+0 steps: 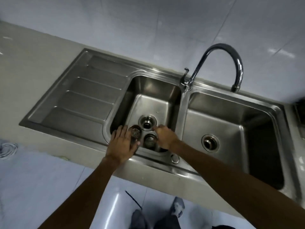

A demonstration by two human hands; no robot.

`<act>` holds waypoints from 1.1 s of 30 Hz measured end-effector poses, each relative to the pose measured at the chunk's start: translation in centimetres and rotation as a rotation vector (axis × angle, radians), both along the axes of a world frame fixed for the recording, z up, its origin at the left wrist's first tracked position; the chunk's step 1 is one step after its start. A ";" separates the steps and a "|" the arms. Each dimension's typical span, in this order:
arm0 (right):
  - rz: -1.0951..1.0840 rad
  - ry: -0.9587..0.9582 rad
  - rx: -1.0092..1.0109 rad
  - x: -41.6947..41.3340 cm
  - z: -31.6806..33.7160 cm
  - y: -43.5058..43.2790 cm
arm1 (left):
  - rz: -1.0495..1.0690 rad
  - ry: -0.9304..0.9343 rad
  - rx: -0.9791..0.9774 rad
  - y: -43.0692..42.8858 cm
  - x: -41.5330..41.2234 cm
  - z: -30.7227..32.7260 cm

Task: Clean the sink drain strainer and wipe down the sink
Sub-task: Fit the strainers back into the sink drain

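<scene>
Grey wall tiles rise behind a pale table (33, 66) that carries a stainless double sink with a ribbed drainboard (79, 95) on its left.

Our left hand (123, 146) spreads its fingers (121, 131) apart over the near rim of the left basin (153, 90), the thumb touching the perforated strainer basket (135, 133), which stands on the basin floor just beside the drain opening (147, 123). We cannot tell whether those fingers actually grip it. Our right hand (165, 138) is loosely curled, forefinger extended toward the drain opening, beside a second cup-shaped metal drain piece (149, 140) that also rests on the basin floor; it seems to hold nothing.

Outward from there, the right basin (231, 123) has its drain fitting (210, 142) in place, and the gooseneck faucet (231, 63) hangs over it with no water running.

We judge the task early: the strainer parts are out of the left drain, but no rinsing, cloth or sponge is visible, so scrubbing the strainer, refitting it and wiping both basins all remain.
</scene>
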State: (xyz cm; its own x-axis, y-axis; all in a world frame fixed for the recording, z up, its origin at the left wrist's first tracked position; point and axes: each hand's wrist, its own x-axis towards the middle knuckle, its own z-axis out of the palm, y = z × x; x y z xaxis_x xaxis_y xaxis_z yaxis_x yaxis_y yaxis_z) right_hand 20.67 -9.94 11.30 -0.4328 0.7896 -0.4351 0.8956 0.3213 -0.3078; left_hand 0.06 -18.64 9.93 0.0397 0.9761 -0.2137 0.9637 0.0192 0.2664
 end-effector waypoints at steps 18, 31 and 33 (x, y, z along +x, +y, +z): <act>0.114 -0.217 -0.069 -4.5 -12.0 3.5 | 0.067 -0.001 0.104 0.5 -0.8 -2.5; 0.134 -0.144 0.029 -6.5 -9.3 12.9 | 0.067 0.012 0.019 0.7 -0.9 -2.3; 0.163 -0.164 0.015 -6.8 -9.8 13.3 | 0.067 0.007 0.012 0.7 -0.9 -2.4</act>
State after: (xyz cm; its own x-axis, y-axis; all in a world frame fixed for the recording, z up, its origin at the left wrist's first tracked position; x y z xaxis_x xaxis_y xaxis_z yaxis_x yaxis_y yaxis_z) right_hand 13.88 3.35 1.46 -0.4797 0.7217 -0.4990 0.8690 0.4692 -0.1569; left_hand -0.87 -17.94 7.56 -0.0269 0.9790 -0.2020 0.9623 0.0801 0.2600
